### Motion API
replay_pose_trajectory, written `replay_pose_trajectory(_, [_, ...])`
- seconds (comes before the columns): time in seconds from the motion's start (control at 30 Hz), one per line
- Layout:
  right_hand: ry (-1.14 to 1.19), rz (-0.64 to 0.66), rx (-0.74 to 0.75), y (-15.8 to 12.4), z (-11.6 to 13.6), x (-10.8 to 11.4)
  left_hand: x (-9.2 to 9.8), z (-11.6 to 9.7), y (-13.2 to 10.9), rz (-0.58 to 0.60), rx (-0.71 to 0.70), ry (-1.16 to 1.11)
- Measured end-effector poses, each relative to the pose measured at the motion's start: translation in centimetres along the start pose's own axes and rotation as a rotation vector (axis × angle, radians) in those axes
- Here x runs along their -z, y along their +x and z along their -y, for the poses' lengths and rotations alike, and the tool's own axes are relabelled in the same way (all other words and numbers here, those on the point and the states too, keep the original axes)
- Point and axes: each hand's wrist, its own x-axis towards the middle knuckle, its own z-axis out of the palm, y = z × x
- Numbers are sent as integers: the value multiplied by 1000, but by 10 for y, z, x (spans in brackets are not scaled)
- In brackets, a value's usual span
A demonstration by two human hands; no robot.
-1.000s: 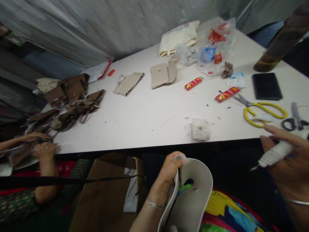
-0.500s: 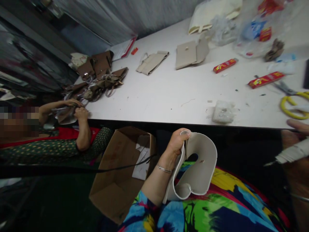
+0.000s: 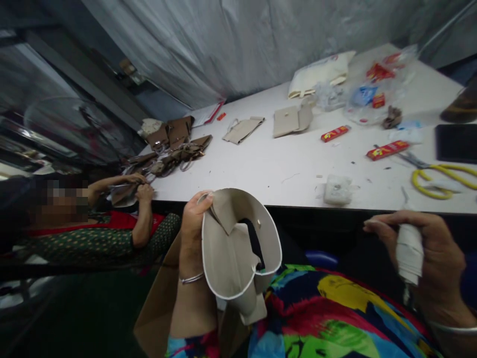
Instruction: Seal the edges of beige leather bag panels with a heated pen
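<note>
My left hand (image 3: 194,223) is closed on the upper edge of a curved beige leather piece (image 3: 238,253), held up in front of me above my colourful lap. The piece bends round on itself and shows a small stud near its right side. My right hand (image 3: 421,258) is closed round a tool with a handle wrapped in white tape (image 3: 408,251), its thin metal tip pointing down. The two hands are well apart, both below the table's near edge.
The white table (image 3: 261,169) carries yellow scissors (image 3: 439,176), red boxes (image 3: 387,149), beige pieces (image 3: 292,121), brown leather bags (image 3: 175,144), a small white packet (image 3: 337,190) and a black phone (image 3: 456,142). Another person's hands (image 3: 139,186) work at the left. A cardboard box (image 3: 156,308) stands by my knee.
My left hand has lifted the beige piece higher and turned it. My right hand has swung the taped tool from pointing left to pointing down. The view tilted up.
</note>
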Motion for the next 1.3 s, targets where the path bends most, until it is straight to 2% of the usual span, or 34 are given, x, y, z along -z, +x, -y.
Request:
replay_pose_trajectory(0.1, [76,81,82,0,17,-3,20,-24,5,-17,-19,-42])
replay_pose_trajectory(0.2, [162,137,101,-4,28,-7,22,-23,7,-127,-101,-16])
replay_pose_trajectory(0.3, [259,210,37,-12,31,-17,6,3,1,-290,-176,5])
replay_pose_trajectory(0.47, [368,472,-22,-30,29,-37,-30,68,-25,-467,-254,131])
replay_pose_trajectory(0.57, [316,522,19,-37,26,-45,-41,93,-45,-439,-267,266])
replay_pose_trajectory(0.7, [176,580,100,-38,20,-52,-41,109,-65,-386,-256,350])
replay_pose_trajectory(0.87, [-21,693,216,-36,20,-61,-34,119,-75,-356,-259,382])
replay_pose_trajectory(1.0, [-201,763,206,-38,23,-68,-31,124,-80,-333,-237,379])
replay_pose_trajectory(1.13, [-206,791,172,-45,24,-73,-29,125,-84,-320,-207,376])
replay_pose_trajectory(1.3, [-203,757,149,-52,26,-80,-24,129,-90,-299,-149,365])
